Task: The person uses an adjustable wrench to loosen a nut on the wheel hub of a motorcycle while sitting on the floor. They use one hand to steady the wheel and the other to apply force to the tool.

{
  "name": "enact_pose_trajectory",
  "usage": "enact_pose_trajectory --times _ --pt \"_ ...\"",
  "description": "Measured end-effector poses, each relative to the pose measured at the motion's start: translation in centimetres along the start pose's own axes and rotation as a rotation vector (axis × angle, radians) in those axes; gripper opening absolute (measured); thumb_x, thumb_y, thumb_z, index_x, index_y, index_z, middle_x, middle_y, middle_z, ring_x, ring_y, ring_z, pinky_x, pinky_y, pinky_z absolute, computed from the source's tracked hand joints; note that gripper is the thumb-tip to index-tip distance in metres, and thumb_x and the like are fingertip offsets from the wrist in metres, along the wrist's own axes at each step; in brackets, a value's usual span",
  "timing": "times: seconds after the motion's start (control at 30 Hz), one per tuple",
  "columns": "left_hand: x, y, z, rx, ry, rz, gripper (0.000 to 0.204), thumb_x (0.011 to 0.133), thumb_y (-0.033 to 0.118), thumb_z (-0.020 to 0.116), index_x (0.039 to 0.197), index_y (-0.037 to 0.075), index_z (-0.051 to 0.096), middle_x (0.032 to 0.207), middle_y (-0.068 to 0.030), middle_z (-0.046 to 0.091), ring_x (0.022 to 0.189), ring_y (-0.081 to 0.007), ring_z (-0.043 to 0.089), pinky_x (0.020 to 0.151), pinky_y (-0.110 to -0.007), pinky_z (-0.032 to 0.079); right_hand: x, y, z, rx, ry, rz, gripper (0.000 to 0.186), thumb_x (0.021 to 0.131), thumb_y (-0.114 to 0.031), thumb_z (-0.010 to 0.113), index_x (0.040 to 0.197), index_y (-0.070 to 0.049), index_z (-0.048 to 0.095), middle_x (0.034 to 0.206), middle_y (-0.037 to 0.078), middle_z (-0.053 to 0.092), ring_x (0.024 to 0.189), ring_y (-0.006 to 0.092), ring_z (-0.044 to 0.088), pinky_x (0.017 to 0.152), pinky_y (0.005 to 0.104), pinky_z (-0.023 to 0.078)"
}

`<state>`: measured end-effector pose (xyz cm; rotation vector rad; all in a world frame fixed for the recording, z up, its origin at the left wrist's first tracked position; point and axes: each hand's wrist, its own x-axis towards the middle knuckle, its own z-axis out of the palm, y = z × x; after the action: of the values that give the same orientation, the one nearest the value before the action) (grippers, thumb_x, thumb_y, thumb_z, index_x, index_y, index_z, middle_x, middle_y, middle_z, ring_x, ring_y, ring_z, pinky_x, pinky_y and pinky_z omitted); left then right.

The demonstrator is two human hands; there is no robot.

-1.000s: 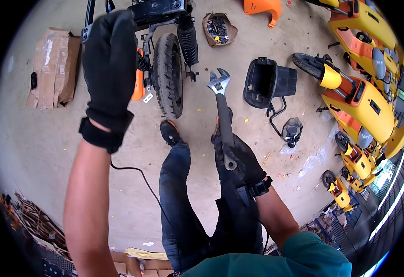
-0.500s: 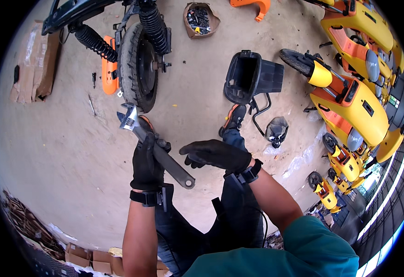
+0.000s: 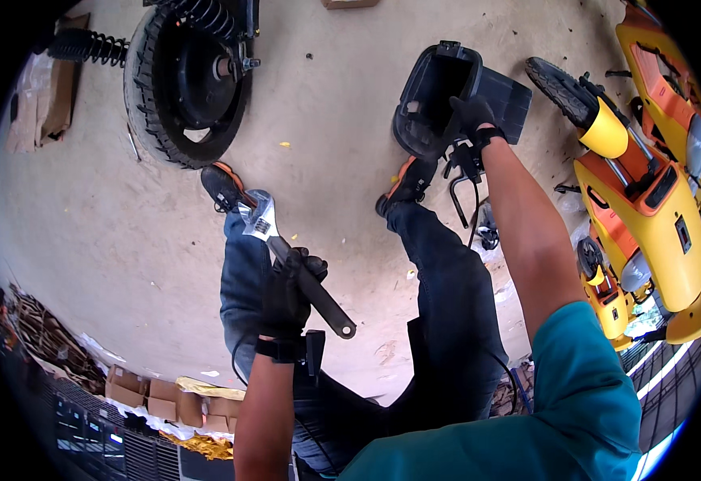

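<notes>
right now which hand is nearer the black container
Right: the right hand overlaps the black container in view; the left hand, gripping a wrench, is well away, lower left.

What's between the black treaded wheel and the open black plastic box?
Head view: beige floor, bare except for a small dark speck and a small yellow scrap.

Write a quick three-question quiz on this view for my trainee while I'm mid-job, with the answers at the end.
1. Multiple choice: what does the left hand hold?
A) a hammer
B) an adjustable wrench
C) pliers

2. True or false: in the picture, the black plastic tub is to the left of the treaded wheel.

3. Short answer: which gloved hand is at the tub?

Key:
1. B
2. False; the tub is to the right of the wheel.
3. The right hand.
</notes>
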<state>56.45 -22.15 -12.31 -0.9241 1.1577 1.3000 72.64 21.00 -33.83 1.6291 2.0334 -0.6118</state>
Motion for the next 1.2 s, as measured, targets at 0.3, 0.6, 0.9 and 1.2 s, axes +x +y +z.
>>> enact_pose_trajectory --times 0.3,0.6,0.9,1.2 --pt "0.3 2.6 -0.8 0.295 0.041 0.138 0.028 0.101 0.021 0.049 0.116 0.0 0.059 0.092 -0.0086 0.068 0.084 -0.0147 0.065 0.079 -0.028 0.052 -9.6 -4.0 -4.4 0.433 -0.039 -0.178 0.026 0.089 -0.025 0.063 0.099 -0.001 0.067 0.081 0.005 0.068 0.068 0.0142 0.064 0.061 0.0294 0.05" --pt "-2.5 7.2 -2.8 0.263 -0.041 0.247 0.028 0.1 0.021 0.052 0.119 0.001 0.057 0.099 -0.0081 0.066 0.091 -0.0158 0.064 0.084 -0.03 0.05 -25.7 -10.5 -2.6 1.05 -0.35 0.143 0.019 0.091 -0.017 0.063 0.103 -0.003 0.066 0.08 0.002 0.064 0.064 0.0091 0.058 0.056 0.0248 0.049" --pt "-1.6 7.4 -4.0 0.254 -0.13 0.234 0.025 0.098 0.016 0.055 0.117 0.0 0.059 0.099 -0.0057 0.067 0.092 -0.0131 0.062 0.084 -0.029 0.048 -34.8 -9.2 9.6 0.866 -0.537 0.312 0.032 0.1 -0.026 0.049 0.112 -0.001 0.064 0.098 0.009 0.068 0.096 0.0214 0.065 0.077 0.0312 0.054" --pt "5.0 8.6 0.5 0.37 -0.341 0.177 0.024 0.099 0.021 0.053 0.113 0.002 0.059 0.097 -0.0069 0.067 0.09 -0.0149 0.064 0.084 -0.028 0.049 -26.0 -10.1 8.9 0.896 -1.004 0.314 0.031 0.095 -0.033 0.058 0.099 -0.003 0.065 0.082 0.008 0.067 0.079 0.0174 0.065 0.073 0.0309 0.055"
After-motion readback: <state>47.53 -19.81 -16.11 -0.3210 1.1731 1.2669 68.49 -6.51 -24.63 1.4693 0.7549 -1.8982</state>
